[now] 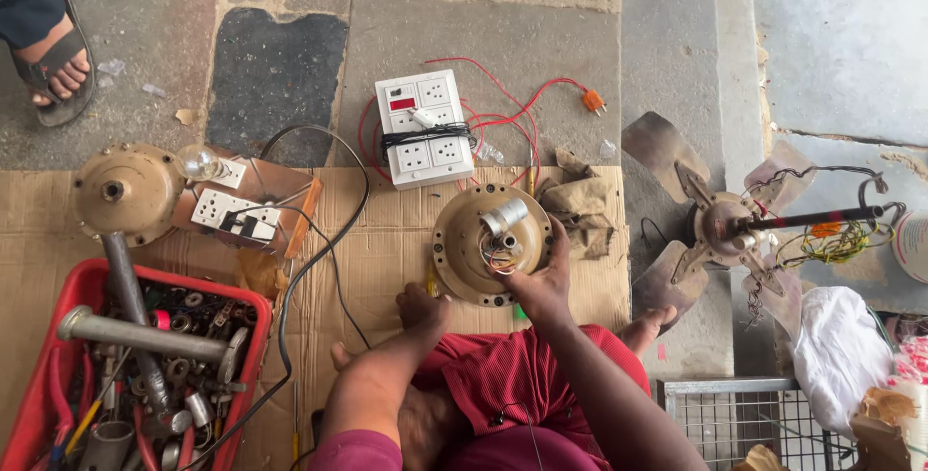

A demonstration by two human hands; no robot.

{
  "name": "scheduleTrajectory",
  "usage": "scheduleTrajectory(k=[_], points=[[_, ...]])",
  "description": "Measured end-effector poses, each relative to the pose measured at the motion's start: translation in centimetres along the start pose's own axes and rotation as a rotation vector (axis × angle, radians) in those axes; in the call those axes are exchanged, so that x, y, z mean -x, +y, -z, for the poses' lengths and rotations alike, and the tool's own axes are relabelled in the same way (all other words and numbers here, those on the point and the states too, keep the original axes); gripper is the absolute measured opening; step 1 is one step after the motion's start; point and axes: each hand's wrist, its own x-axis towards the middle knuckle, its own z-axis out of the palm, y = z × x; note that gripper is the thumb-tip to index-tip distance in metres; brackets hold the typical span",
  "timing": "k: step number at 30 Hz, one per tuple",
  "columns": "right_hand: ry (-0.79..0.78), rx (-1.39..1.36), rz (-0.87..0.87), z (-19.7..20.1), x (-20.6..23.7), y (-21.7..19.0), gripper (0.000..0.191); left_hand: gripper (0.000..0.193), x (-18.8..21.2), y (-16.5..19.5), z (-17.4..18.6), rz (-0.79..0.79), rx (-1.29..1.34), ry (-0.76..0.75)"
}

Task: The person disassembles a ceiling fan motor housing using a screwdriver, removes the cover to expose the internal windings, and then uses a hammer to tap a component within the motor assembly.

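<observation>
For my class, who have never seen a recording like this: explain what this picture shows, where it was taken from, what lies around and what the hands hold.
The one picture comes from a camera on a person's head, looking down at their lap. The person sits on cardboard sheets on a stone floor. The right hand grips the rim of a round tan fan motor housing with wires inside. The left hand rests beside it, seemingly empty. Nearby lie a white socket board, a red crate of metal parts and a dismantled fan.

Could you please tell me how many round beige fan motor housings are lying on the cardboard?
2: one housing at the left beside the red crate, one housing in the middle under the right hand.
</observation>
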Motion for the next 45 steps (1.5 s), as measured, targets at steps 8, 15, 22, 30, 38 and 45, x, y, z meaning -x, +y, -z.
scheduleTrajectory(k=[8,15,22,30,38,45], points=[[0.022,-0.018,-0.039,-0.7,0.0,-0.8,0.110,0.063,-3.4,-1.0,2.9,-0.012,-0.055,0.042],[0.063,-0.002,0.034,-1.4,0.9,-2.2,0.111,0.105,-1.2,-5.6,10.5,-0.104,-0.732,-0.721],[0.080,-0.059,-0.009,-1.6,3.0,-4.3,0.109,0.090,4.3,-4.1,14.8,-0.259,-1.062,-1.120],[0.083,-0.033,-0.139,-0.2,7.0,-8.9,0.107,0.081,8.2,0.6,10.2,-0.486,-1.170,-0.331],[-0.009,-0.205,-0.050,3.0,6.9,-7.0,0.106,0.085,11.3,-2.6,4.4,-0.351,-0.975,-0.445],[-0.078,-0.297,0.040,1.5,5.9,-6.1,0.092,0.092,10.4,-7.3,5.9,-0.324,-0.679,-0.584]])
